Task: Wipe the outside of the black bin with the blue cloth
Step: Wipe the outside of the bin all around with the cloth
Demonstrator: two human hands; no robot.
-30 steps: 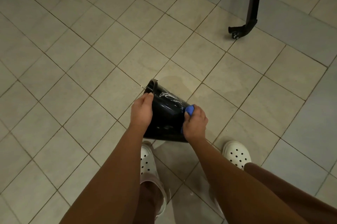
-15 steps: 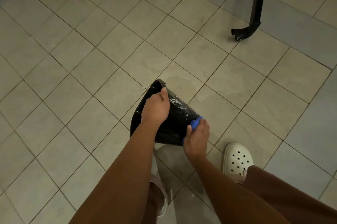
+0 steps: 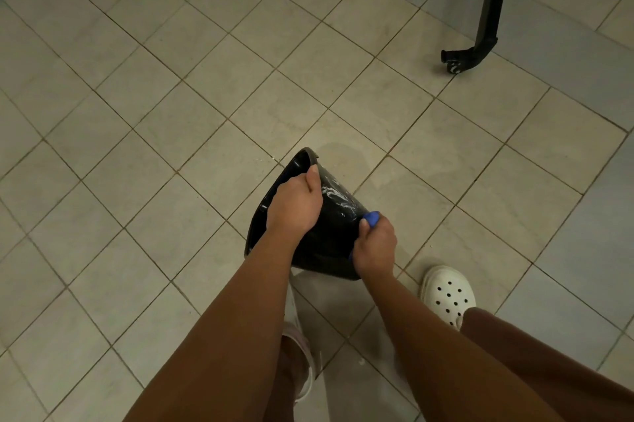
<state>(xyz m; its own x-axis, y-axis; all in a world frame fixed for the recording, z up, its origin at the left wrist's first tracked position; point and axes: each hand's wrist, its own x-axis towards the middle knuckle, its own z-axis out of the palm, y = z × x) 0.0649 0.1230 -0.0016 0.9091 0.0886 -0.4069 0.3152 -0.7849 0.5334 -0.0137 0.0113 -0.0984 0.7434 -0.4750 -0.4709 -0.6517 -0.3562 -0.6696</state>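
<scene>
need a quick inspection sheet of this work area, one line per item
surface: beige tiled floor with dark grout lines; a faint damp-looking patch beyond the bin.
job's things: glossy black plastic bin tipped on its side, open mouth facing left, whitish streaks on its upper wall; blue cloth bunched against the bin's narrow end.
clutter: nothing seen.
grippers: left hand grips the bin's rim, fingers curled inside; right hand closed on the cloth, pressing it to the bin.
cables: nothing seen.
surroundings: black metal stand leg with a small caster far right; white perforated clog near the bin; a second shoe partly hidden under the left arm.
</scene>
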